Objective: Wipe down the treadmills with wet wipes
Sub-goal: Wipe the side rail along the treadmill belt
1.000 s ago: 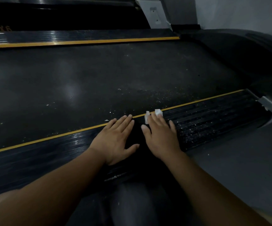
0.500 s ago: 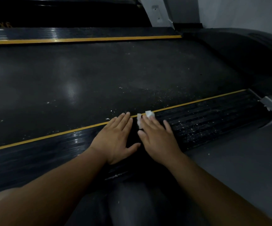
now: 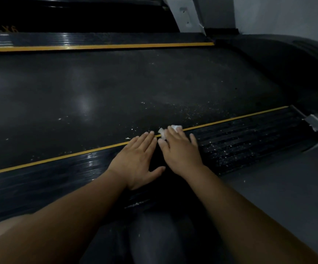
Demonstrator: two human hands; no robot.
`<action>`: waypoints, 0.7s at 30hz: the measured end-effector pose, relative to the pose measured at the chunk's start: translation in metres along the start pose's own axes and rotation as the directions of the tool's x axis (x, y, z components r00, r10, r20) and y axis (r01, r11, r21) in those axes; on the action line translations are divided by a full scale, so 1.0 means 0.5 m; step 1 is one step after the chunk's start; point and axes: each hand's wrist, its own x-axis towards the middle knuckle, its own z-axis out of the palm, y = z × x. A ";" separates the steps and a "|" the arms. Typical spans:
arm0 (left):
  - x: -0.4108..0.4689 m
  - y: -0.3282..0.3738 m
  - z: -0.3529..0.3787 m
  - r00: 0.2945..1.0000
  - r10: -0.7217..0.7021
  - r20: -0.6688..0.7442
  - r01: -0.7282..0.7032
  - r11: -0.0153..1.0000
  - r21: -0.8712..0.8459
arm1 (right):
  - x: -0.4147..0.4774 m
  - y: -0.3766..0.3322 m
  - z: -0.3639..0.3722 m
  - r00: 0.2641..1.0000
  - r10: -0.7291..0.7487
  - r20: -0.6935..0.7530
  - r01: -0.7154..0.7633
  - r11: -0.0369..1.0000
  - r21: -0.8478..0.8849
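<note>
Since the ribbed side rail (image 3: 249, 134) runs long from lower left toward the right edge of the frame, the next stroke likely follows that line. The treadmill belt (image 3: 116, 96) fills the upper half, and the yellow stripe (image 3: 230, 121) borders it below. At centre frame the left hand (image 3: 137, 161) lies flat on the rail, fingers straight, holding nothing. The right hand (image 3: 181, 151), nearer the white specks (image 3: 221, 151), presses the wet wipe (image 3: 175, 128) beneath straight fingers. The wipe pokes out just past the fingertips, on the stripe.
</note>
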 end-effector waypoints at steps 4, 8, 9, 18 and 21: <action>0.002 -0.004 0.003 1.000 0.000 0.003 0.000 1.000 -0.012 | -0.062 0.009 0.004 0.994 -0.097 0.051 0.098 0.995 -0.002; 0.004 -0.006 -0.001 1.000 0.003 0.030 -0.003 1.000 0.020 | -0.048 0.067 -0.004 0.999 0.049 0.001 -0.049 0.998 -0.049; 0.004 -0.005 -0.001 1.000 0.002 0.026 -0.002 1.000 0.015 | -0.043 0.053 -0.003 0.999 0.054 -0.001 -0.054 0.998 -0.029; 0.001 -0.001 -0.004 0.999 -0.013 0.037 0.012 1.000 0.014 | -0.076 0.049 -0.009 0.999 0.033 -0.007 -0.033 0.999 -0.035; 0.001 0.000 -0.006 0.999 -0.013 0.042 0.013 1.000 0.010 | -0.071 0.020 0.004 1.000 0.020 -0.022 -0.021 0.999 -0.038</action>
